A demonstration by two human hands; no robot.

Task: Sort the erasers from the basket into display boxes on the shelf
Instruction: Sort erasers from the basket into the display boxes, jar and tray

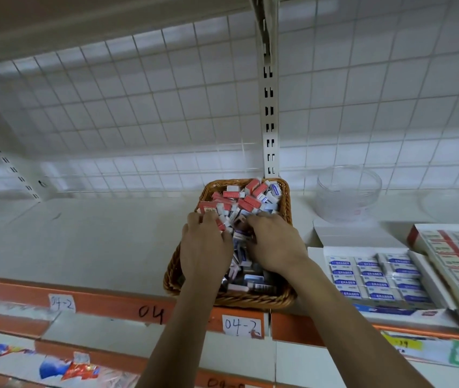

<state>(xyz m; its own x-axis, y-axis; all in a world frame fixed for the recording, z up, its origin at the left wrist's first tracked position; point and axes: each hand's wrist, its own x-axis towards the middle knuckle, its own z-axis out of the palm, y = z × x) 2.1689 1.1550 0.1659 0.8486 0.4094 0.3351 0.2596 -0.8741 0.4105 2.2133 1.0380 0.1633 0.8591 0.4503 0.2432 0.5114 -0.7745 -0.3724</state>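
Observation:
A brown wicker basket (pixel 285 197) stands on the white shelf, heaped with several small erasers (pixel 246 198) in red-and-white and blue-and-white sleeves. Both my hands are inside it. My left hand (pixel 204 245) lies palm down on the pile, its fingertips curled over red erasers at the left side. My right hand (pixel 274 243) lies beside it, fingers bent down into the blue erasers in the middle; what they grip is hidden. To the right stand a display box of blue erasers (pixel 376 278) and a red display box (pixel 457 256) with red-striped erasers.
A clear round plastic tub (pixel 348 191) stands behind the display boxes. A slotted upright post (pixel 270 113) and a wire grid back the shelf. Orange shelf edge (pixel 110 301) carries labels reading 04-2. Bare white shelf (pixel 96 242) stretches left of the basket.

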